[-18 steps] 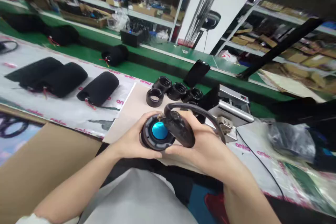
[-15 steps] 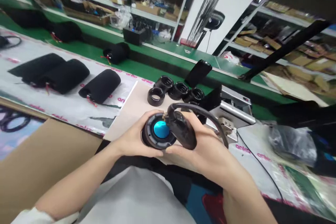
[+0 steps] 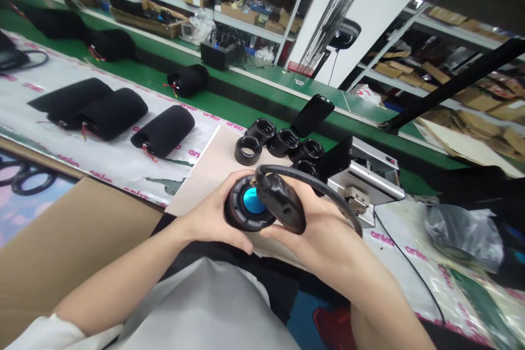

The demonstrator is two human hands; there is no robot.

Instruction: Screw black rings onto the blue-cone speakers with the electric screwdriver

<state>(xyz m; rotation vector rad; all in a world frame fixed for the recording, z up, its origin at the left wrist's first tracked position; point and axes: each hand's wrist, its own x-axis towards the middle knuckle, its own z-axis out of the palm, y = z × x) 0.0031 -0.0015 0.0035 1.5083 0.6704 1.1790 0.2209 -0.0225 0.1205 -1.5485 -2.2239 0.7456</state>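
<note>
The left hand's fingers (image 3: 234, 181) curl closed around the rim of a round black housing (image 3: 234, 212) with a bright blue centre (image 3: 253, 200). The right hand's fingers (image 3: 279, 235) lie together, cupped under a dark, lumpy pod (image 3: 283, 206) pressed against the housing's face. The left hand (image 3: 209, 213) and right hand (image 3: 324, 240) hold both in the air above a beige board (image 3: 205, 186), and the pod's black cable (image 3: 324, 180) arcs away toward four o'clock. At twelve o'clock on the board, black rubber rings (image 3: 248, 150) stand clustered, open ends up. At two o'clock sits a silver metal fixture (image 3: 365, 175). At ten o'clock, black foam sleeves (image 3: 163, 131) with red wires lie on a white printed sheet (image 3: 192, 175). At four o'clock, a clear plastic bag (image 3: 463, 238) wraps something dark. A brown cardboard panel (image 3: 69, 246) fills eight o'clock. Far off at eleven o'clock, metal shelves (image 3: 246, 16) carry cardboard trays (image 3: 147, 24) packed with small items.
</note>
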